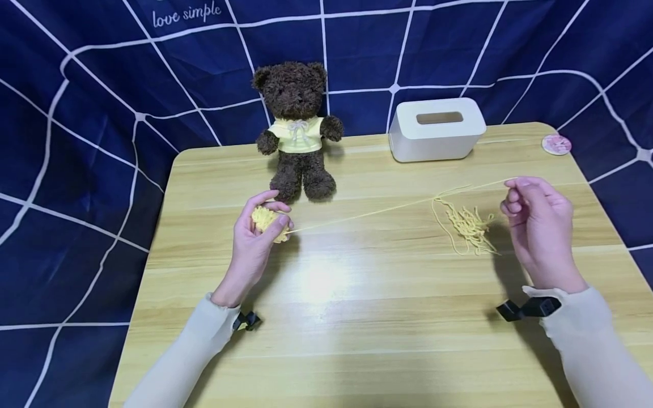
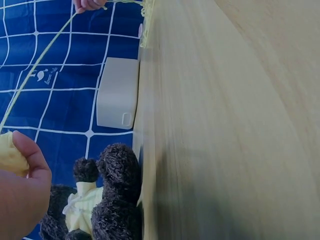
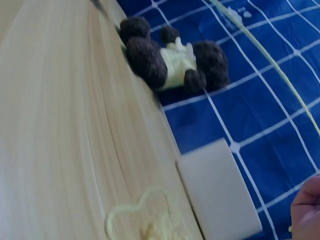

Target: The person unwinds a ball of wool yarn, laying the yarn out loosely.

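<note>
My left hand [image 1: 253, 238] grips a small ball of yellow yarn [image 1: 266, 222] above the table, with thumb and fingers around it. From the ball a yarn strand [image 1: 357, 217] stretches taut across to my right hand [image 1: 543, 229], which pinches it between thumb and fingertips. Below the strand, a loose tangle of the same yarn [image 1: 469, 226] lies on the table, close to the right hand. In the left wrist view the ball [image 2: 12, 156] shows only in part at the edge. The right wrist view catches just a bit of the right hand [image 3: 306, 207].
A brown teddy bear [image 1: 300, 136] in a yellow shirt stands at the back of the wooden table [image 1: 326, 340]. A white tissue box [image 1: 436, 136] is to its right, and a pink round coaster [image 1: 556, 144] lies at the far right corner. Blue checked cloth [image 1: 194, 73] hangs behind.
</note>
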Motion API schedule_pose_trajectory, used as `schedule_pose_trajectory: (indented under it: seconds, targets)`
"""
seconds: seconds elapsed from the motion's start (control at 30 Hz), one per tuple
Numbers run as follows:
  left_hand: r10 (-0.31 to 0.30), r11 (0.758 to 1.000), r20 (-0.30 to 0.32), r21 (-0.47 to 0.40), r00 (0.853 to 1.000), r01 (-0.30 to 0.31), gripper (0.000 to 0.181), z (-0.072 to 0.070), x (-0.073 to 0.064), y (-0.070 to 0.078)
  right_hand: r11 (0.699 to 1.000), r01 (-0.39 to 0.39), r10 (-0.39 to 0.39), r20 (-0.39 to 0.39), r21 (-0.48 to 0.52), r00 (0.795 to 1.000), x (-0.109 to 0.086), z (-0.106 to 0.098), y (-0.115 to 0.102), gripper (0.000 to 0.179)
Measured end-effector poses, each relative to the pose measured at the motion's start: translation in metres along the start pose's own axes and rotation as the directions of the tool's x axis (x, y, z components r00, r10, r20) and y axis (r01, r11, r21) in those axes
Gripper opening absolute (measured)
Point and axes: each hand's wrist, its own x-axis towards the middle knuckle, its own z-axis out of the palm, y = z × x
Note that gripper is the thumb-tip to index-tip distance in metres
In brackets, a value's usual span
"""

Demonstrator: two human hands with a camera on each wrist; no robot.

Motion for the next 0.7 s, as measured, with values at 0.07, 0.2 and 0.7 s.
schedule_pose_trajectory:
  seconds: [0.07, 0.2, 0.7]
  targets:
    - [0.004, 1.000, -0.001, 0.007, 1.000, -0.004, 0.054, 0.001, 0.000, 0.000, 1.000, 0.014, -0.013, -0.032, 0.028, 0.999, 0.004, -0.007, -0.004, 0.019]
    - [0.003, 1.000, 0.001, 0.017, 1.000, -0.003, 0.056, 0.003, 0.001, 0.000, 0.997, 0.027, -0.021, -0.076, 0.072, 0.997, 0.010, -0.017, -0.011, 0.019]
    - [0.014, 0.999, 0.081, -0.030, 0.997, -0.012, 0.059, 0.003, 0.000, -0.002, 0.993, 0.053, -0.038, -0.138, 0.104, 0.990, 0.024, -0.029, -0.020, 0.018]
